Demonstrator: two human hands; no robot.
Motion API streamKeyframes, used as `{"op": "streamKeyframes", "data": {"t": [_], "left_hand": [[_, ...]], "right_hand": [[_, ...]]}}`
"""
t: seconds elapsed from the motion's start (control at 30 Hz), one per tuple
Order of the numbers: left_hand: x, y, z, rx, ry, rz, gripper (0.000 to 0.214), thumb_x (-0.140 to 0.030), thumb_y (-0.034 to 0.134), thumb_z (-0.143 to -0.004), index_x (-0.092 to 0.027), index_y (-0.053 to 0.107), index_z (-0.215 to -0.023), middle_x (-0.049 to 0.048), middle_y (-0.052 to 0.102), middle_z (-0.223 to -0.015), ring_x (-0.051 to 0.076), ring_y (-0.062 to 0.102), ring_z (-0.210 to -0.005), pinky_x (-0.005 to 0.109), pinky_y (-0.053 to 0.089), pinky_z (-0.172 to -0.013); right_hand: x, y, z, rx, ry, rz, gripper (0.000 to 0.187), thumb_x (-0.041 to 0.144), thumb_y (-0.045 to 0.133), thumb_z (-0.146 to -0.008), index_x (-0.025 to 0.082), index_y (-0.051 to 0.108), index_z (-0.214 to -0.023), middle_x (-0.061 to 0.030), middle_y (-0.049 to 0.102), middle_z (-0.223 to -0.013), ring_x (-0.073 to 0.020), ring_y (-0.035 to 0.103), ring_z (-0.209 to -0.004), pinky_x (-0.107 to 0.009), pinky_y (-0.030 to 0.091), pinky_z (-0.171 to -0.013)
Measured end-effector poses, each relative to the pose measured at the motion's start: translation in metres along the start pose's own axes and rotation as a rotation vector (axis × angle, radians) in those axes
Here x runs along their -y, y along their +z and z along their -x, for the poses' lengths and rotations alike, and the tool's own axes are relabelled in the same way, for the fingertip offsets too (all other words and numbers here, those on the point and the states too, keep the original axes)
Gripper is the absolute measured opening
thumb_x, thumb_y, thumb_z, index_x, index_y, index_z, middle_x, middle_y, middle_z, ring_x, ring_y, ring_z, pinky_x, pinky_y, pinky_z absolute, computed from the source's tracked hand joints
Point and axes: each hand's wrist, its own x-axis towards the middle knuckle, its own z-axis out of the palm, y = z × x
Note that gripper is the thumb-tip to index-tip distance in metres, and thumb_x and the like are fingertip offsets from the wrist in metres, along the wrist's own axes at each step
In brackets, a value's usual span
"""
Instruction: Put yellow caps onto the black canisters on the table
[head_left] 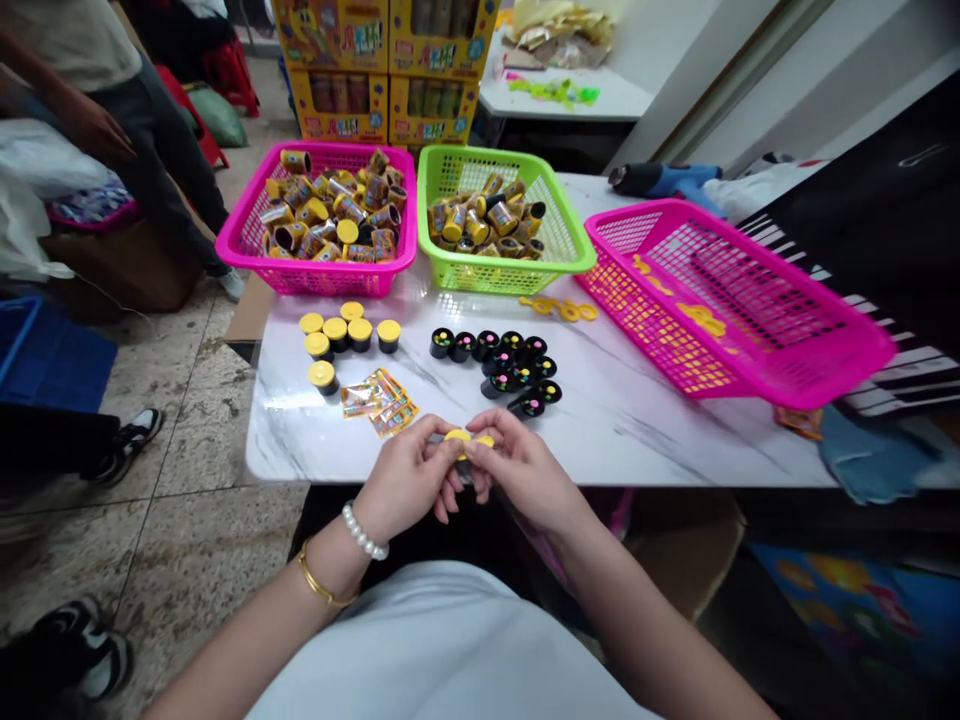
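Left hand [401, 475]: bare, with a white bead bracelet [364, 533] and a thin gold-coloured bangle [313, 578] at the wrist; its thumb and forefinger pinch a small round yellow disc [456, 435].
Right hand [534, 478]: bare, its fingertips near the left ones; thumb and forefinger close on a second small yellow piece [486, 440], whose shape is partly hidden.
Place of the held pieces: just beside each other, at the near edge of the white marble-patterned table [637, 440]; a dark part shows below, but I cannot tell if it is joined.
Left of the hands: flat printed orange-yellow packets [381, 400] overlapping; beyond them, seven black round cups with yellow lids [360, 335].
Beyond the hands: open black round cups with coloured bits inside [501, 383], grouped closely.
Far side: a pink plastic basket [315, 275] and a lime-green plastic basket [510, 265], both holding printed tubes.
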Motion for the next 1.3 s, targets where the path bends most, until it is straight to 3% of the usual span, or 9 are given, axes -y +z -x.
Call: {"op": "streamKeyframes", "data": {"t": [0.23,0.37,0.47,0.63,0.73,0.87,1.1,1.23,1.3], "left_hand": [[-0.004,0.002,0.008,-0.044,-0.045,-0.045,0.033,-0.025,0.065,-0.085,-0.016,0.052,-0.114,0.0038,0.071,-0.075,0.019,0.073,-0.072,0.022,0.057,-0.051],[0.001,0.005,0.010,-0.074,0.025,-0.256,0.029,-0.023,0.062,-0.086,-0.018,0.060,-0.114,0.0004,0.068,-0.071,0.016,0.068,-0.058,0.022,0.051,-0.046],[0.006,0.008,0.012,-0.132,0.188,-0.512,0.024,-0.022,0.058,-0.089,-0.020,0.064,-0.112,-0.0015,0.065,-0.066,0.014,0.062,-0.053,0.022,0.045,-0.050],[0.006,0.005,0.016,-0.218,0.358,-0.950,0.019,-0.025,0.052,-0.091,-0.018,0.064,-0.104,0.0024,0.068,-0.069,0.018,0.064,-0.059,0.026,0.039,-0.054],[0.006,0.002,0.013,-0.175,0.370,-1.113,0.025,-0.030,0.051,-0.093,-0.018,0.062,-0.111,0.0027,0.070,-0.068,0.021,0.067,-0.059,0.027,0.037,-0.052],[0.005,-0.001,0.007,-0.085,0.307,-1.198,0.032,-0.036,0.048,-0.096,-0.018,0.061,-0.119,0.0040,0.072,-0.070,0.024,0.070,-0.062,0.029,0.041,-0.053],[0.004,-0.004,0.005,-0.071,0.241,-1.149,0.031,-0.040,0.053,-0.095,-0.021,0.062,-0.118,0.0070,0.074,-0.080,0.030,0.073,-0.079,0.034,0.050,-0.065],[0.008,-0.004,0.003,-0.136,0.190,-1.079,0.028,-0.034,0.060,-0.091,-0.014,0.062,-0.110,0.0114,0.074,-0.085,0.032,0.072,-0.083,0.037,0.052,-0.068],[0.011,-0.004,0.001,-0.200,0.197,-1.003,0.036,-0.029,0.064,-0.088,-0.012,0.058,-0.119,0.0117,0.073,-0.086,0.031,0.072,-0.084,0.037,0.053,-0.071]], "right_hand": [[-0.011,-0.019,0.014,-0.061,-0.035,-0.146,0.042,0.049,0.079,-0.077,0.016,0.071,-0.102,-0.0038,0.071,-0.078,-0.0130,0.066,-0.069,-0.025,0.056,-0.069],[-0.010,-0.020,0.009,-0.071,-0.069,-0.062,0.033,0.046,0.082,-0.075,0.016,0.075,-0.087,-0.0023,0.069,-0.070,-0.0096,0.059,-0.057,-0.021,0.049,-0.054],[0.002,-0.018,0.001,-0.003,-0.069,-0.073,0.032,0.046,0.083,-0.074,0.018,0.074,-0.086,0.0013,0.065,-0.063,-0.0082,0.055,-0.050,-0.019,0.044,-0.045],[0.013,-0.027,-0.002,0.184,0.002,-0.100,0.032,0.042,0.082,-0.076,0.018,0.072,-0.095,-0.0015,0.068,-0.075,-0.0131,0.065,-0.061,-0.025,0.055,-0.055],[0.011,-0.028,-0.002,0.188,0.045,-0.022,0.033,0.041,0.082,-0.077,0.018,0.067,-0.094,0.0022,0.063,-0.067,-0.0101,0.059,-0.053,-0.021,0.051,-0.048],[0.011,-0.015,-0.006,0.174,0.094,0.170,0.037,0.047,0.074,-0.082,0.021,0.053,-0.097,0.0095,0.052,-0.063,-0.0066,0.047,-0.040,-0.018,0.038,-0.037],[0.015,-0.001,0.006,0.085,-0.055,0.602,0.024,0.047,0.049,-0.096,0.023,0.049,-0.103,0.0082,0.048,-0.066,-0.0120,0.054,-0.051,-0.024,0.043,-0.047],[0.036,0.003,0.008,0.135,-0.199,1.092,0.016,0.031,0.061,-0.087,0.022,0.057,-0.100,0.0030,0.057,-0.072,-0.0152,0.056,-0.064,-0.026,0.039,-0.059],[0.051,0.008,0.002,0.165,-0.240,1.314,0.015,0.024,0.063,-0.083,0.021,0.060,-0.097,-0.0003,0.062,-0.079,-0.0164,0.058,-0.069,-0.027,0.039,-0.062]]}}
